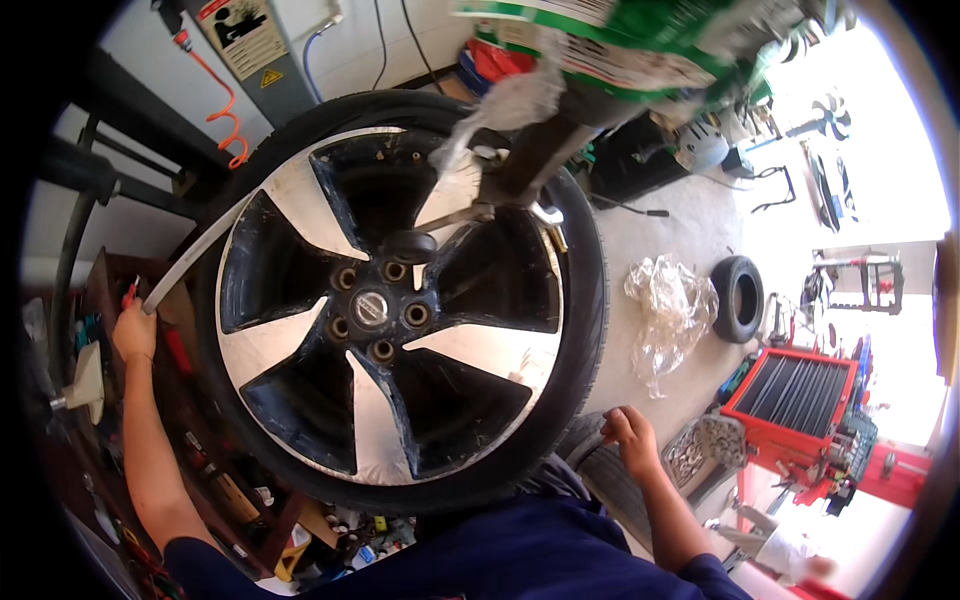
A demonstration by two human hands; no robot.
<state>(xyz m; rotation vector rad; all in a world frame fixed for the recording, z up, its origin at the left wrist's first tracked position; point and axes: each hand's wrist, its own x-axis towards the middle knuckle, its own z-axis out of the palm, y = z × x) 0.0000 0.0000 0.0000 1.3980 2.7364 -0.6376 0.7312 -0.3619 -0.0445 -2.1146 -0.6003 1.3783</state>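
A large alloy wheel (372,310) with pale and black spokes lies face up before me, its black tyre (590,330) around it. Beyond the wheel's left edge, my left hand (133,332) is closed at a small red-handled tool (128,298), mostly covered by the fingers. The grey end of a flat metal lever (195,255) meets that hand; the other end reaches the rim. Over the wheel hangs the tyre changer's dark arm (540,160), with its black head (409,246). My right hand (632,440) hovers right of the tyre, fingers curled; anything in them is too small to make out.
Left of the wheel, a tool tray (215,475) holds assorted tools. Clear plastic wrap (668,315) and a small tyre (738,299) lie on the floor at right. A red tool cart (790,400) stands nearby. Green-and-white packaging (640,55) sits above the machine arm.
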